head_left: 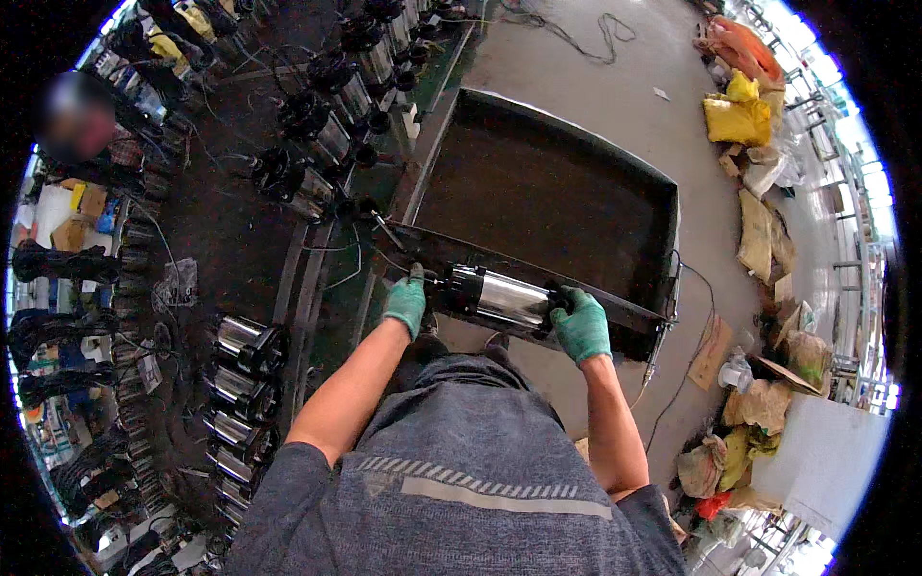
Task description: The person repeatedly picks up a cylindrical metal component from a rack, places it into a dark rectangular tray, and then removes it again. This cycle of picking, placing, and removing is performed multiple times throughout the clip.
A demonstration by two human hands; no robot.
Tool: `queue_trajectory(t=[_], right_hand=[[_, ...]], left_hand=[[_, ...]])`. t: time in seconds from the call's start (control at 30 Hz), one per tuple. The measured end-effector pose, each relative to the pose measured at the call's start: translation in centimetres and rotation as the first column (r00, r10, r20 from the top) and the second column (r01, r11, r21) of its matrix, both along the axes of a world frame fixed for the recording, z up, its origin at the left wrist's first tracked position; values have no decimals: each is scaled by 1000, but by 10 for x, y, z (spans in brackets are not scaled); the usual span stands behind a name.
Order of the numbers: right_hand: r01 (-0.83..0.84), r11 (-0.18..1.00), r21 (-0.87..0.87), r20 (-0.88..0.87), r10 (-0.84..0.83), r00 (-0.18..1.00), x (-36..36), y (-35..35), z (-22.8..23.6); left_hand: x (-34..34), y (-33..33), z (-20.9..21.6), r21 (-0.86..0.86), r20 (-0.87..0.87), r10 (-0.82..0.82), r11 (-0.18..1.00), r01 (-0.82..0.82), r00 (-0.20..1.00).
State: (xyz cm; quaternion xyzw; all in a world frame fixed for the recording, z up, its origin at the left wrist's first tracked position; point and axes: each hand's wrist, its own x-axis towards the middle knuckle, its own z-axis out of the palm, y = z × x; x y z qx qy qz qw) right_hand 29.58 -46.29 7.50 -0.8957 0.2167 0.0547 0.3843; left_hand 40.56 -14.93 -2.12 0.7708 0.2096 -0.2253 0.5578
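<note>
A pump-like cylinder [514, 300] with a shiny steel body and black ends lies sideways across the near ledge of a dark metal tray [557, 187]. My right hand [582, 326], in a green glove, is wrapped round its black right end. At the other end my left hand [407, 300], also gloved in green, is closed, thumb upward. A small bright metal piece shows between that hand and the cylinder; what the left fingers grip is hidden. Just beyond the left hand, a thin metal rod [387, 230] leans near the tray's corner.
Similar steel-and-black cylinders [327, 130] stand in a row at the far left, and more [245, 389] lie nearer on the left. A cable [713, 307] and hose fitting [657, 348] hang by the tray's right corner. Yellow sacks [738, 117] and cardboard [711, 352] lie rightward. A blurred person [125, 149] is far left.
</note>
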Motion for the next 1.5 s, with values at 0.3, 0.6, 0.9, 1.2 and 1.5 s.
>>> queue_trajectory(t=[0.3,0.6,0.9,1.2,1.5], right_hand=[[-96,952,-292,-161,50,986,15,25,26],[494,762,418,-19,-537,844,-61,-25,-11],[809,490,-325,-32,-861,508,-200,-152,-105],[819,331,469,153,-944,294,-168,-135,-145],[718,420,555,189,-904,384,-138,-124,-114]], left_hand=[[33,19,-12,332,-147,-297,884,330,943],[0,0,29,291,416,-513,858,424,751],[-15,-37,49,415,324,-602,784,462,730],[-10,-33,36,356,294,-548,823,442,783],[-15,-43,59,518,267,-590,755,403,762]])
